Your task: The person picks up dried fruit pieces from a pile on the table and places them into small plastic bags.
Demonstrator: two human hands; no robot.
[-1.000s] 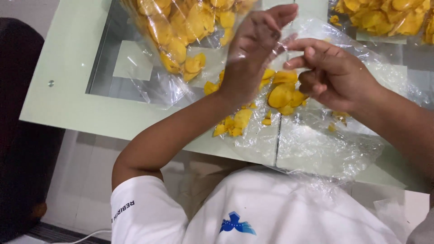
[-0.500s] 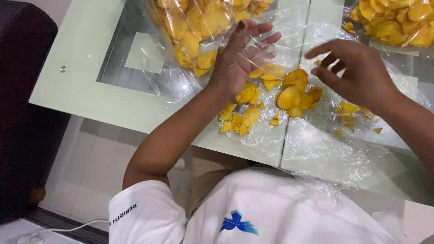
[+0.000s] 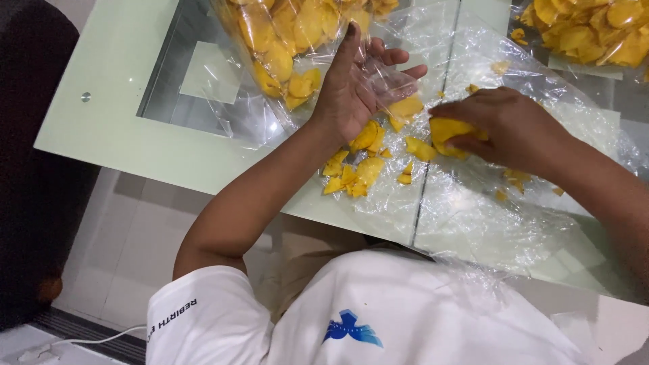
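My left hand [image 3: 358, 88] is raised palm up with fingers spread, and a small clear plastic bag [image 3: 392, 84] lies across its fingers. My right hand [image 3: 503, 128] is down on the clear plastic sheet [image 3: 473, 209], its fingers closed on a few yellow chips [image 3: 446, 132]. More loose yellow chips [image 3: 355, 172] lie on the sheet just below my left hand.
A big clear bag of yellow chips [image 3: 291, 34] stands at the back left and another bag of chips [image 3: 588, 30] at the back right. Everything rests on a pale green glass-topped table [image 3: 108, 115]. A dark chair [image 3: 34, 189] stands at the left.
My right hand has dropped from beside the left hand down to the sheet and closed on chips. My left hand has opened wider, palm up, with the small bag over it.
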